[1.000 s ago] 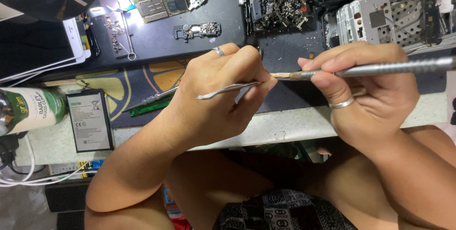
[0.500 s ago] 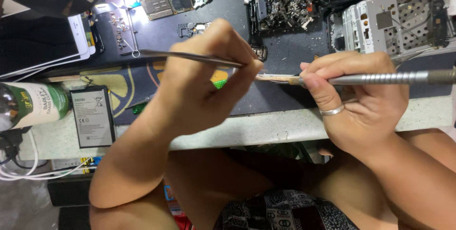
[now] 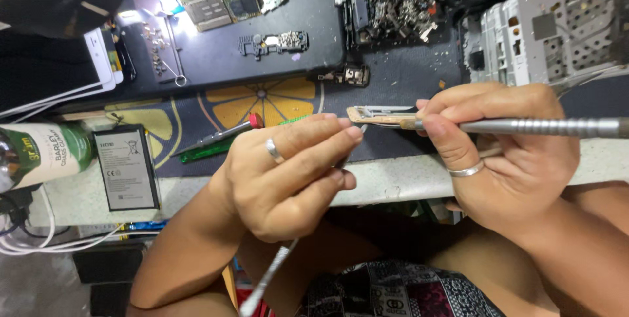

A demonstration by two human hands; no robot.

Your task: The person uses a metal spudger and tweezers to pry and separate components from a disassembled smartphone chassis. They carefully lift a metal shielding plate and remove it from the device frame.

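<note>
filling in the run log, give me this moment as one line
left hand: holds metal tweezers | right hand: holds grey metal tool, small flat part pinched at fingertips | over bench edge

Left hand (image 3: 288, 176), ring on one finger, fingers curled and pinched together, fingertips pointing right; forearm running down-left. Right hand (image 3: 504, 160), ringed, fingers folded closed, thumb pressed forward toward the left; forearm running down-right. Fingertips of both nearly meeting.
</note>
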